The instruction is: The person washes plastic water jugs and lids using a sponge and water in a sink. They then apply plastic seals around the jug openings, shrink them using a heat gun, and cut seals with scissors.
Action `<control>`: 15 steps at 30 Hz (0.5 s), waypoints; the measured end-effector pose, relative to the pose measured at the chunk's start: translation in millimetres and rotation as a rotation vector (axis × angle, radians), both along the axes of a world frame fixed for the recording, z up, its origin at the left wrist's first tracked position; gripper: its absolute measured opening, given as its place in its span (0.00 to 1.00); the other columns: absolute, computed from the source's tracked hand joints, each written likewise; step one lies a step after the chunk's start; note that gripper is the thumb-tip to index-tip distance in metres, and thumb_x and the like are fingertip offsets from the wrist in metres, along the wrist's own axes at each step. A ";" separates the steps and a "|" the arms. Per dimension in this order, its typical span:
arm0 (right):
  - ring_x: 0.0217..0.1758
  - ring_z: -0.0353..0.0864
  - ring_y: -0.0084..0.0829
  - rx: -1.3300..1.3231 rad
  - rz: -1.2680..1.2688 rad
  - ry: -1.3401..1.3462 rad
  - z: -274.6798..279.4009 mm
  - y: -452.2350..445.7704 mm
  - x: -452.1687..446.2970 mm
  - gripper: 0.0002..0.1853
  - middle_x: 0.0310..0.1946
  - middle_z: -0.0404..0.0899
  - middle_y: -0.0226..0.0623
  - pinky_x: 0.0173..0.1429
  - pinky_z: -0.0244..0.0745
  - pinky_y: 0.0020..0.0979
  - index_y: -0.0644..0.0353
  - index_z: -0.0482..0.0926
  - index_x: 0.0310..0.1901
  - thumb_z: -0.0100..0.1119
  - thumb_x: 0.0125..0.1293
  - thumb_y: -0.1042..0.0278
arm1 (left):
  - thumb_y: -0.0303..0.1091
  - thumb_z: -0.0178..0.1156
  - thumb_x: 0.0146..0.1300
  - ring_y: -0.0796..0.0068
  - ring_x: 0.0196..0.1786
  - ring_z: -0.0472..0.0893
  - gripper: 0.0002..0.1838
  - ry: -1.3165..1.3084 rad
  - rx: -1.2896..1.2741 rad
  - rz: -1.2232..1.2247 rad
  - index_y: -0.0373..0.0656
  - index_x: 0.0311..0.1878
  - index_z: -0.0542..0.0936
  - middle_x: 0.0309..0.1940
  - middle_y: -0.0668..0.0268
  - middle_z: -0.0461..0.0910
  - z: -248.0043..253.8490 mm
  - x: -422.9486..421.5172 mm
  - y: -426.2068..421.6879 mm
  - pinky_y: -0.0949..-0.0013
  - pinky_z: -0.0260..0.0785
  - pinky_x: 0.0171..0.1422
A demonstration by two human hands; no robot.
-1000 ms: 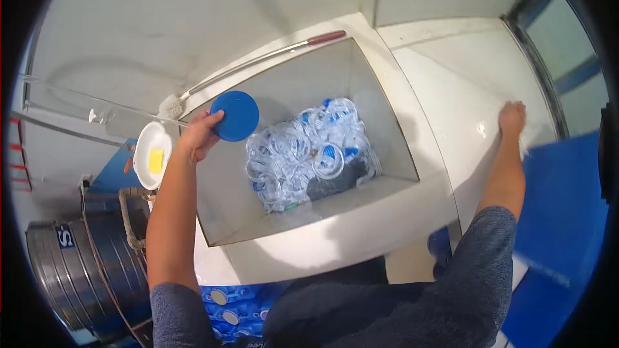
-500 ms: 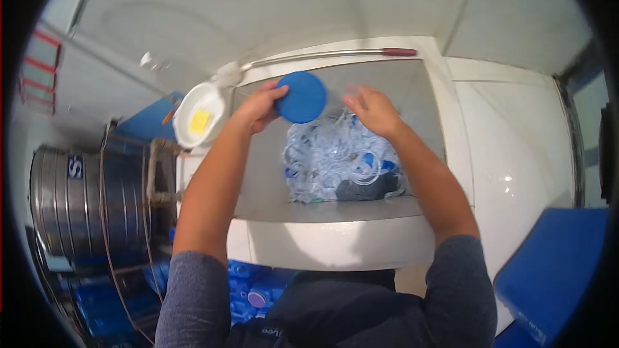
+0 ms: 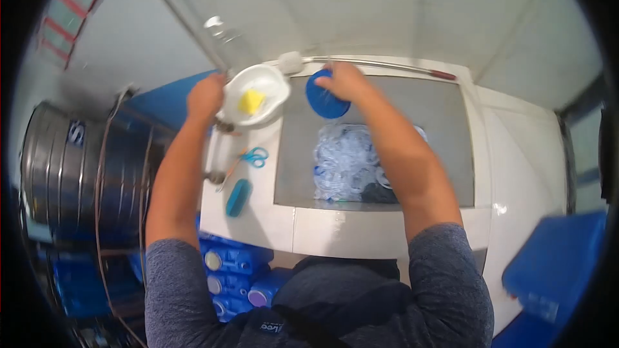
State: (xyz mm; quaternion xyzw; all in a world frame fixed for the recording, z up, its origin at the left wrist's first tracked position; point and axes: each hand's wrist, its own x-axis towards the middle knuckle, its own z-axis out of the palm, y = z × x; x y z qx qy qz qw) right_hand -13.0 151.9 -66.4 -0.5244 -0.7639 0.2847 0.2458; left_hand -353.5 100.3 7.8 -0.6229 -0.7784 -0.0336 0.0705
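One blue disc (image 3: 326, 102) is gripped by the right hand (image 3: 348, 81), apart from the left hand (image 3: 206, 95) (hold unclear).

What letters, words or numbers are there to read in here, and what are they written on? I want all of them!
"S": white, on the dark label of the metal tank.
Small white print on the dark clothing: too blurred to read.
Pale patch on the blue bin: too blurred to tell.

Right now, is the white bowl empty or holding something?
Not empty: the bowl, beside the left hand, has a yellow sponge lying inside its rim. Whether it also holds water, I cannot tell.
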 end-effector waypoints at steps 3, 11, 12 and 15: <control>0.54 0.83 0.52 -0.014 -0.027 -0.026 2.7 -46.6 13.2 0.20 0.47 0.85 0.51 0.59 0.77 0.48 0.59 0.85 0.46 0.64 0.64 0.50 | 0.39 0.55 0.67 0.44 0.52 0.83 0.17 0.246 -0.015 -0.182 0.38 0.52 0.81 0.48 0.48 0.85 -32.0 -53.5 26.7 0.46 0.76 0.56; 0.48 0.85 0.48 0.137 -0.926 0.321 -22.9 -280.3 200.4 0.19 0.44 0.86 0.50 0.55 0.78 0.43 0.62 0.82 0.48 0.56 0.74 0.51 | 0.69 0.41 0.75 0.54 0.38 0.85 0.38 -0.826 -0.708 0.115 0.45 0.66 0.77 0.53 0.53 0.84 -108.8 -135.1 150.9 0.52 0.79 0.37; 0.48 0.85 0.46 0.167 -1.111 0.439 -40.7 -328.8 219.7 0.20 0.43 0.86 0.50 0.55 0.78 0.42 0.62 0.82 0.48 0.56 0.75 0.50 | 0.69 0.41 0.74 0.54 0.35 0.84 0.38 -0.745 -0.702 0.007 0.46 0.65 0.77 0.49 0.55 0.85 -101.4 -135.4 153.8 0.52 0.77 0.32; 0.54 0.83 0.47 0.230 -1.636 0.215 -45.3 -498.0 288.3 0.26 0.47 0.84 0.52 0.61 0.75 0.42 0.66 0.79 0.51 0.44 0.80 0.47 | 0.64 0.49 0.74 0.55 0.31 0.84 0.33 0.022 -0.524 -0.264 0.37 0.49 0.82 0.29 0.51 0.85 -54.7 -110.7 153.2 0.50 0.74 0.30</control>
